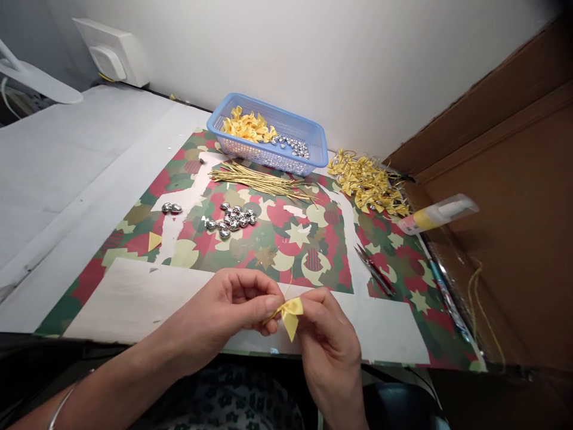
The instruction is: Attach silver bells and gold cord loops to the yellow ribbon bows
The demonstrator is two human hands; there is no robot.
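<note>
Both hands meet low in the middle of the head view, over the white paper at the table's front. Between them is a small yellow ribbon bow (290,316) with a thin yellow cord rising behind it. My left hand (242,301) pinches the bow's left side near its knot, thumb against fingers. My right hand (329,325) is closed at the bow's right loop, its fingertips partly hidden. Beyond the hands, several shiny silver beads (233,218) lie in a cluster on the patterned paper. A bundle of yellow cords (259,180) lies behind them.
A blue basket (319,149) at the back holds yellow bows and silver beads. Finished-looking bows with cords (367,179) are heaped at right. Scissors (376,272) and a clear-capped bottle (439,214) lie on the right, beside a cardboard wall (505,179). Two beads (172,208) sit apart at left.
</note>
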